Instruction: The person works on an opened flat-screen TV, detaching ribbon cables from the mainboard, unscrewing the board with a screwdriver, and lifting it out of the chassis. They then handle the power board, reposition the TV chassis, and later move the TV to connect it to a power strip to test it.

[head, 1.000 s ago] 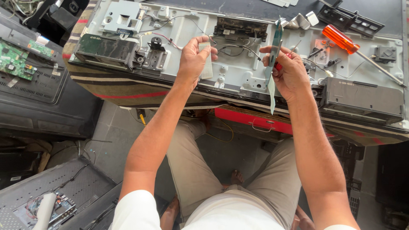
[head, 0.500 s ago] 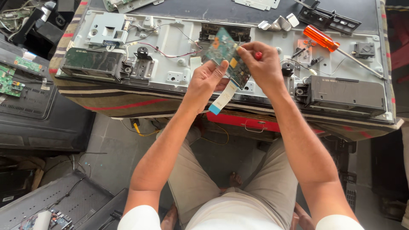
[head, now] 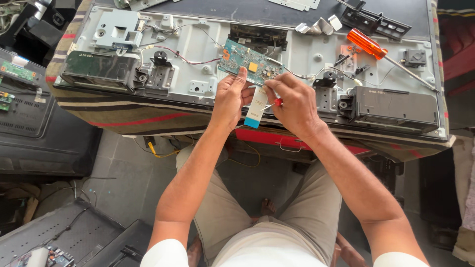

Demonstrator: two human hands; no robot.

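Head view, green circuit board gripped by left hand, just above right hand pinching a small red-handled tool

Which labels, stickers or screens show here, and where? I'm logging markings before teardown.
White sticker strip: top of the left black speaker box, narrow rectangle.
White sticker strip: top of the right black speaker box, narrow rectangle.
Pale label: on the metal chassis by the orange screwdriver, rectangular with reddish marks.
Ribbon cable tab: hangs from the green circuit board between the left hand and right hand, white with a blue end.
No lit screen shows.
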